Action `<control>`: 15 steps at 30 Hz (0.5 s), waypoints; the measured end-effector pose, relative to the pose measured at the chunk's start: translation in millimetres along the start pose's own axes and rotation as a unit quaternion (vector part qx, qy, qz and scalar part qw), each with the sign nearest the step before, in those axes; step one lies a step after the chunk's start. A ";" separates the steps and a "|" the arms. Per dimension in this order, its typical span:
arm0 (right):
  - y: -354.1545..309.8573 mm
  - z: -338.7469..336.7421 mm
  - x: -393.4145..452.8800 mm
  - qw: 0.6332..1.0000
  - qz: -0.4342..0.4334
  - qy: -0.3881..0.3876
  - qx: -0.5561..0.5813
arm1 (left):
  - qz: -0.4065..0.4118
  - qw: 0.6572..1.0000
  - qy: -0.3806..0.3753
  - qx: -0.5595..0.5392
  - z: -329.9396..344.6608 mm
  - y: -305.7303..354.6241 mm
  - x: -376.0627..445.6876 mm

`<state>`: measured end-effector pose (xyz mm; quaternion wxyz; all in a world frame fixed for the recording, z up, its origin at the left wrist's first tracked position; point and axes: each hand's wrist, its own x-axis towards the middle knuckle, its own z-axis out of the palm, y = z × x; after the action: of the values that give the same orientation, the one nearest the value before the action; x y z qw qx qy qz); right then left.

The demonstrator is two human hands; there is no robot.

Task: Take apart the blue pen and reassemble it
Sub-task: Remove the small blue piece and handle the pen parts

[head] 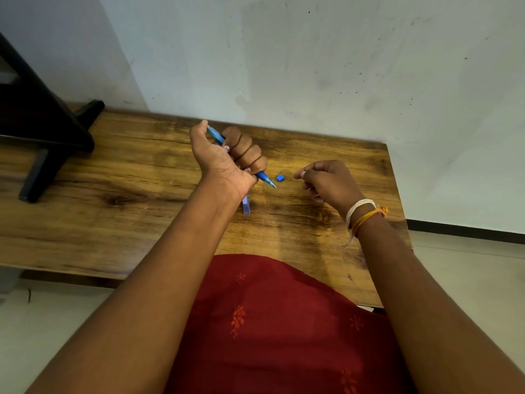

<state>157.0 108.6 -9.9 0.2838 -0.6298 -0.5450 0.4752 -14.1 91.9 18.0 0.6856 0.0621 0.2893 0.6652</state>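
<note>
Cap (246,205) lay nearest on the table (113,172), partly under the left wrist. Left hand (227,155) fisted round the pen (265,179), axis slanting far-left to near-right, tip toward the right hand (324,180). Small blue piece (280,178) lay between tip and the right's loosely curled fingers, seemingly empty, right nearer.

A wooden desk (127,172) with a strong dark grain runs across the view, its far edge set against a pale wall (312,58) marked with small dark specks and faint smudges. At the desk's left end stands a black stand (42,132), its flat feet resting on the wood and its upper part leaving the view at the left edge. A dark skirting strip (466,227) lines the base of the wall on the right, above a light floor (468,265). Near the bottom, red cloth (270,322) with small embroidered flower motifs overlaps the desk's near edge.
</note>
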 end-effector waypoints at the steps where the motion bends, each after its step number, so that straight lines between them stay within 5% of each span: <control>1: 0.2 -0.3 0.0 1.000 -0.001 -0.002 -0.002 | 0.001 1.000 -0.001 -0.003 0.2 -0.3 -0.3; 8: -2.1 -2.0 -2.2 0.996 0.057 -0.054 0.049 | 0.006 1.000 0.002 -0.014 -1.3 0.2 -0.8; 12: -5.8 -10.6 -3.9 0.914 0.215 -0.272 0.211 | 0.012 1.000 0.001 -0.021 -2.9 2.0 0.6; 15: -6.5 -9.9 -2.9 0.872 0.223 -0.350 0.260 | 0.011 1.000 -0.007 -0.025 -4.1 1.0 1.2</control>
<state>163.4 109.1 0.4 0.1145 -0.4302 -0.3103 0.8399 -17.0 91.9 14.7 0.6818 0.0526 0.2667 0.6791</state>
